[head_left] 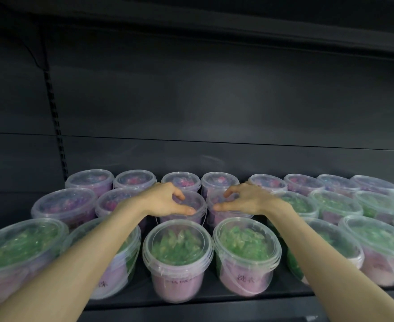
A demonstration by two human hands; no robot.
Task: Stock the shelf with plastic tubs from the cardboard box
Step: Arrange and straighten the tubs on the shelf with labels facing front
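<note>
forearms point(75, 259) over front tubs point(177, 247); left hand point(165, 201), right hand point(245, 199) grip middle-row tubs point(195, 202)

Front-row tubs point(178, 263): clear plastic, green contents over a pink-lilac band bearing dark handwritten characters. The centre-left tub point(192, 202) my left hand point(165, 201) grips and the centre-right tub point(226, 217) my right hand point(246, 198) grips show pink and purple through clear lids, as do the rear-row tubs point(135, 180). Middle-row tubs point(335, 202) to my right show green. Shelf point(210, 300) and back panel point(214, 101): plain dark grey. The upright point(57, 135) carries a column of slots.
</note>
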